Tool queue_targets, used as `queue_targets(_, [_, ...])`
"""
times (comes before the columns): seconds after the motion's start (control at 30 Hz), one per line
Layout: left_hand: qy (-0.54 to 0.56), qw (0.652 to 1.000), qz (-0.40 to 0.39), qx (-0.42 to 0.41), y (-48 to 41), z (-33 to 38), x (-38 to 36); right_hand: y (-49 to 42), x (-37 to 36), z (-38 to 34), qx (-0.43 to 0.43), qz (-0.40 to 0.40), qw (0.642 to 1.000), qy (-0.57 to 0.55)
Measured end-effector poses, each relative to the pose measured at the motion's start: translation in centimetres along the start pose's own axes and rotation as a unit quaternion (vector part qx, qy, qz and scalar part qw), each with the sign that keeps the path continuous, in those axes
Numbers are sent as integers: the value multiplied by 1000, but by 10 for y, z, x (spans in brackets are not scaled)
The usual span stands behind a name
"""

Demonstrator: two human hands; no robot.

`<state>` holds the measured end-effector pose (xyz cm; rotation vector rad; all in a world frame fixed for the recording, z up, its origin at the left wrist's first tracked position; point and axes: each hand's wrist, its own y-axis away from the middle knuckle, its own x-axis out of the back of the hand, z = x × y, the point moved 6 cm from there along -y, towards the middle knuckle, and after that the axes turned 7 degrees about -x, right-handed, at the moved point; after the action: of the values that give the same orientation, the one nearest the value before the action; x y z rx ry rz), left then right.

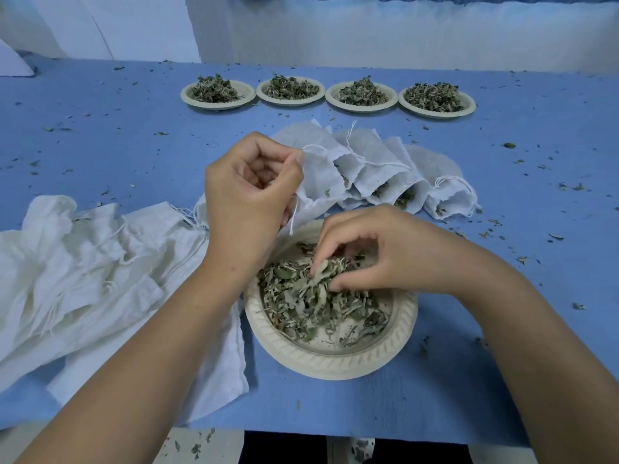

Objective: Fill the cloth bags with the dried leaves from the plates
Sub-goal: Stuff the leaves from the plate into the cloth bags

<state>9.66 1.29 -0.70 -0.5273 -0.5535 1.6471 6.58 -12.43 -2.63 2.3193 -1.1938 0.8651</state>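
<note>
Dried leaves pinched by right hand fingers; left hand fingers clamp cloth bag, mouth hidden

**blueroom_87:** Light's pretty flat here. Soft, cool, a bluish tint over everything. No hard glare anywhere; even the cloth bag pinched in the left hand looks white without blowing out.

**tealeaf_k:** Yeah, shadows are faint. Just a soft dark edge on the table around the near plate and under the right forearm, plus a bit of shade on the dried leaves below the right hand.

**blueroom_87:** Wide lens though. Table edges bend, and the forearms balloon toward the bottom corners.

**tealeaf_k:** Centre's sharpest. The far plates look mushy, and the wall up top is pale and washed.
</note>
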Motion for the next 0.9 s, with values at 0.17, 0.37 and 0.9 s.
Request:
queue_targets(0.17, [6, 1000, 18, 7, -1, -1, 3, 3, 17, 6, -24, 54, 993, -107])
queue_targets(0.37, [-3, 1000, 20, 4, -1, 0, 3, 9, 27, 3, 2, 81, 989, -122])
queue_targets(0.9, [-9, 998, -67, -11, 4, -2, -9, 18, 49, -7, 133, 334, 895, -265])
